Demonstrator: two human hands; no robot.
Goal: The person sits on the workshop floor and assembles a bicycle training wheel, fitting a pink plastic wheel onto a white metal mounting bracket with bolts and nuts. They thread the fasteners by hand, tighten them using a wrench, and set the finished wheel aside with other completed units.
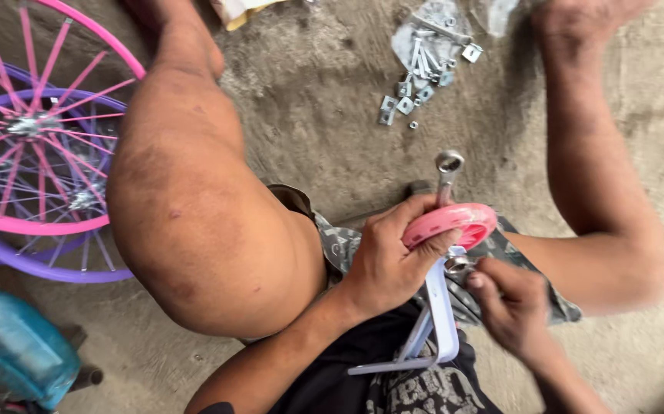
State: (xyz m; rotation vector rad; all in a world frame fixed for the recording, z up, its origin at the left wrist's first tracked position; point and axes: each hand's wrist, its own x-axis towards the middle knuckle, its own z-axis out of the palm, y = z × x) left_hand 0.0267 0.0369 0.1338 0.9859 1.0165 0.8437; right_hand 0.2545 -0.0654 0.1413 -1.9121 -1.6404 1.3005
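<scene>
Left hand (388,264) closed around pink wheel (454,224), held over the lap. Wheel sits on top of white bracket (439,318); bracket's long axis runs down toward the person. Wrench (447,172) points away, ring end up. Right hand (510,303) pinches nut (458,266) at the hub. Hardware (424,65) lies on floor (309,100), well apart.

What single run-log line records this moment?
left hand: grips small pink plastic wheel | right hand: at axle nut | white metal bracket: below wheel

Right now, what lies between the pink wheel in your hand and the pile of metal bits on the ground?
In the head view, only a wrench sticking up behind the pink wheel, then bare concrete up to the metal bits.
</scene>
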